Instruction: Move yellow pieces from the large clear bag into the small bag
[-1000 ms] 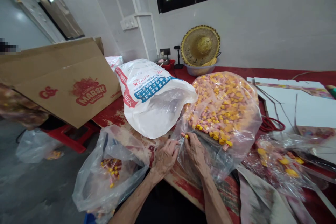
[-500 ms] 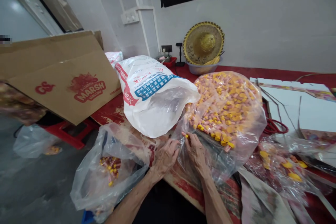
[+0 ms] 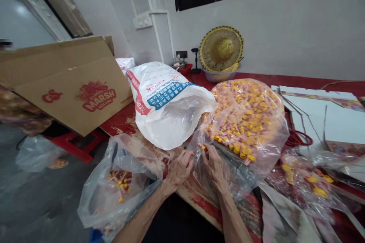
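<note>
At the table edge, my left hand [image 3: 180,168] is closed with its fingers curled together; what they hold, if anything, is hidden. Just to its right, my right hand [image 3: 213,165] rests on the near side of a clear plastic bag [image 3: 281,148]. Its bent fingers are closed at a small pink-and-yellow piece [image 3: 202,146], which pokes out past the fingertips. Many similar pink-and-yellow pieces [image 3: 242,117] fill the bag. Behind my left hand lies a white printed sack [image 3: 171,129], its mouth open towards me.
To the left, another clear bag [image 3: 94,197] hangs at the table edge with some pieces inside. A cardboard box [image 3: 68,83] leans behind it. On the right are crumpled plastic wrap [image 3: 305,182], a stained cloth [image 3: 282,212] and white card sheets [image 3: 310,121]. A straw hat [image 3: 211,49] stands at the wall.
My left hand's fingers have drawn slightly left, so the gap between the hands is a little wider. My right hand stays at the same piece. The view has tilted slightly.
</note>
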Tool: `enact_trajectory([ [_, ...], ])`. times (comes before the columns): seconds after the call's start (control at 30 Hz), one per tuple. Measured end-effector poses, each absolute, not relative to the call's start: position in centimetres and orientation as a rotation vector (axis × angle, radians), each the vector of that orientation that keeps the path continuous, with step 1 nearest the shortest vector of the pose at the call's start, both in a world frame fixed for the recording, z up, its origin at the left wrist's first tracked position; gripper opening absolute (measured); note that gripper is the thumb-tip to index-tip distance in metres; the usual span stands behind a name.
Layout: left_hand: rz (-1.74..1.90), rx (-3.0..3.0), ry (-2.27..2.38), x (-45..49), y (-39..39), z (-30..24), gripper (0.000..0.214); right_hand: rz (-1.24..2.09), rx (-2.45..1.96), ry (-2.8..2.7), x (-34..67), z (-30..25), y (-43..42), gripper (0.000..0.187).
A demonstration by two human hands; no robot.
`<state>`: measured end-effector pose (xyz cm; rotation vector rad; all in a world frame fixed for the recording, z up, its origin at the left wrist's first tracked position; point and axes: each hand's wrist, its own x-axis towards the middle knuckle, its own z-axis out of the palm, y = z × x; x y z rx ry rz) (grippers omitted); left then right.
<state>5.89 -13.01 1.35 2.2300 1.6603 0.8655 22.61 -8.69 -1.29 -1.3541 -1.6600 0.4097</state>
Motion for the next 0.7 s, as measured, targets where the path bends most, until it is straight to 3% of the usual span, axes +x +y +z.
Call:
enact_trajectory([
  [0.47,1.068,2.261,1.625,6.8,-13.5,3.2,0.022,0.367,-1.361,-1.670,22.7,-1.6,-8.5,0.048],
  [0.7,0.900,2.413,1.522,6.8,-13.6,2.2,0.030,0.427,-1.338,-1.696,23.0,-1.2,-8.7,0.045],
])
